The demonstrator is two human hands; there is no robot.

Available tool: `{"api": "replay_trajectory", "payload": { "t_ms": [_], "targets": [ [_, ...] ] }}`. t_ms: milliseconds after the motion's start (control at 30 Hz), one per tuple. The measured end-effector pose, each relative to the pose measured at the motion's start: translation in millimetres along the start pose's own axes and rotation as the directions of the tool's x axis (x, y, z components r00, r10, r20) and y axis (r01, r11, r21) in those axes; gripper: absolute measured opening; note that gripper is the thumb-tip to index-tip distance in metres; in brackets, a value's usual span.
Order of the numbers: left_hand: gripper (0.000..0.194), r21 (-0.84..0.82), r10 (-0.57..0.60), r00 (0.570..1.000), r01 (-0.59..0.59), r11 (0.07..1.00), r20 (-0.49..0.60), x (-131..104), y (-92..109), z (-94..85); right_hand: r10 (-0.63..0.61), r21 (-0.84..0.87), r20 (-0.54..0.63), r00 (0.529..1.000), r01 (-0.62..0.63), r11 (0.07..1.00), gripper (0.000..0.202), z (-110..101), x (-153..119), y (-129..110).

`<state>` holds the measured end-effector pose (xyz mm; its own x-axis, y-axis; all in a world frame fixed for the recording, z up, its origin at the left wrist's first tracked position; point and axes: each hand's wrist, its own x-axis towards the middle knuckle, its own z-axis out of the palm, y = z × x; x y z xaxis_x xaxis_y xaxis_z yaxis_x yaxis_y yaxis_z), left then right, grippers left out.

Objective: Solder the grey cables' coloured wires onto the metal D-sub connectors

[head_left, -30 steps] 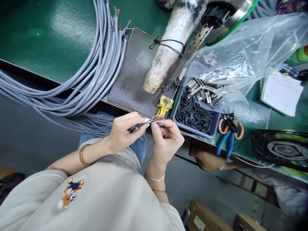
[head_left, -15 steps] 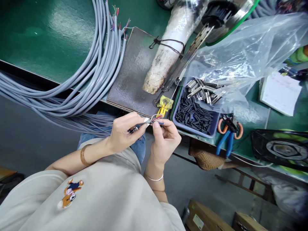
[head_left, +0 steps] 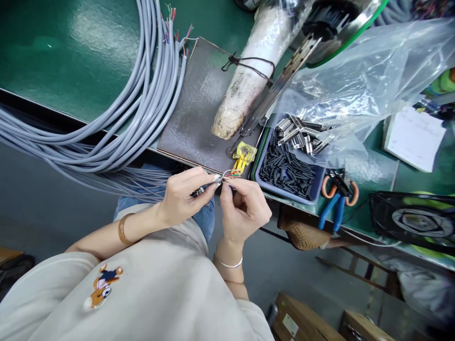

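Note:
My left hand (head_left: 186,196) is closed in a pinch around the stripped end of a grey cable (head_left: 219,180). Thin coloured wires (head_left: 233,174), among them white, red and green, fan out from that end. With thumb and forefinger pressed together, my right hand (head_left: 245,206) grips some of these wires close to the cable's end. Part of a dark and silvery connector (head_left: 199,191) shows below the fingers of my left hand; whether the hand holds it I cannot tell. Just beyond the fingertips lies a yellow clip-like piece (head_left: 241,162) on a yellow pad.
Looped grey cables (head_left: 142,113) hang over the table edge at left. A soldering iron (head_left: 261,104) lies beside a white wrapped tube (head_left: 245,80) on a dark board (head_left: 192,113). Right of it are a blue bin (head_left: 316,187) with black sleeves and metal connectors, and pliers (head_left: 332,210).
My right hand has shifted slightly and its fingertips have come nearer the cable end. Green and red wires now show spread above the fingers, and less of the blue wire is visible.

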<state>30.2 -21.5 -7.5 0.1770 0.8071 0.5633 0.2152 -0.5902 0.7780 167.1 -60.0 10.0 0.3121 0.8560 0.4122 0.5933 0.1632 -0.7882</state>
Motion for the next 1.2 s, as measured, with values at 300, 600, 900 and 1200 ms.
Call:
{"api": "replay_trajectory", "payload": {
  "t_ms": [300, 600, 900, 1200],
  "targets": [
    [0.009, -0.013, 0.026, 1.000, -0.026, 1.000, 0.003, 0.4, 0.8, -1.7, 0.370, 0.298, 0.105, 0.923, -0.384, 0.874, 0.013, -1.5, 5.5, 1.3],
    [0.008, 0.065, 0.105, 0.994, -0.106, 0.992, 0.011, -5.1, -4.1, 0.5, 0.428, 0.303, 0.205, 0.880, -0.473, 0.827, 0.010, -9.7, 10.8, 5.7],
    [0.009, -0.004, 0.028, 0.999, -0.028, 1.000, 0.033, -3.7, 2.1, -0.8, 0.330, 0.275, 0.202, 0.922, -0.377, 0.884, 0.013, -9.1, 9.3, 6.6],
    [0.006, -0.056, -0.046, 0.998, 0.049, 0.997, 0.046, 0.4, 6.5, -3.9, 0.207, 0.221, 0.174, 0.963, -0.243, 0.944, 0.009, -6.9, 8.9, 4.5]
  ]
}}
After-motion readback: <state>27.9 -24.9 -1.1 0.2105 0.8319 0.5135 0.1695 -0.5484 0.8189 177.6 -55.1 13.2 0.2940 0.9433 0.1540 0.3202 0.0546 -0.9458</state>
